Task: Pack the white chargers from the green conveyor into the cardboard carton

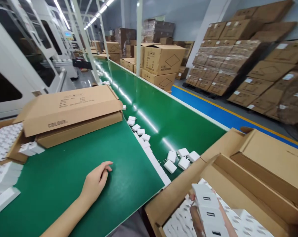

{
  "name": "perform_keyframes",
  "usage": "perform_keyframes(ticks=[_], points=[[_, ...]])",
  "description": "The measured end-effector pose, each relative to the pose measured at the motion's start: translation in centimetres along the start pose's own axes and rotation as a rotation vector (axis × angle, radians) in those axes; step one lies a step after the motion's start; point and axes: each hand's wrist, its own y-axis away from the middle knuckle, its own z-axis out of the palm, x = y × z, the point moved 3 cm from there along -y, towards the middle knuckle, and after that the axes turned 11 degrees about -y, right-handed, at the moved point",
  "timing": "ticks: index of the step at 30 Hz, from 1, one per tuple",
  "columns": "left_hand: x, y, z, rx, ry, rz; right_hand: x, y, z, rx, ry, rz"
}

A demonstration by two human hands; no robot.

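My left hand (95, 181) hovers just over or rests on the green table (72, 164), its fingers loosely bent and holding nothing. At the lower right, my right hand (196, 218) is closed around a row of white USB chargers (209, 205), their USB ports facing up. That row is above an open cardboard box (228, 164), in which more white chargers (178, 219) are packed in rows. My grip covers part of the box's contents. Several loose chargers (170, 166) with metal prongs lie on the green conveyor belt (161, 121) beside the box.
A flat cardboard carton (72, 105) lies across the table's far side. Grouped chargers (5, 179) stand at the left near another box filled with chargers (5, 141). Beyond the belt are large cartons (163, 59) and wrapped pallet stacks (220, 56). Machines (22, 49) line the left.
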Motion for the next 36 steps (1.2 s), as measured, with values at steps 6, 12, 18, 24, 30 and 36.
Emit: perform_keyframes(ticks=[6, 12, 18, 24, 30, 36], points=[[10.2, -0.8, 5.1, -0.050, -0.292, 0.643, 0.1, 2.3, -1.3, 0.100, -0.332, -0.162], [15.0, -4.1, 10.1, -0.250, -0.202, 0.685, -0.2, 2.9, -1.7, 0.019, -0.436, -0.204], [14.9, -4.3, 9.5, -0.316, -0.198, 0.648, -0.2, 3.0, -1.4, -0.038, -0.458, -0.271], [15.2, -4.1, 9.6, -0.342, -0.238, 0.643, -0.4, 3.0, -1.3, -0.059, -0.418, -0.311], [15.4, -3.8, 10.1, -0.355, -0.250, 0.648, -0.1, 3.1, -1.8, -0.105, -0.433, -0.309], [15.8, -3.4, 10.3, -0.360, -0.235, 0.683, -0.1, 3.3, -1.9, -0.117, -0.495, -0.322]])
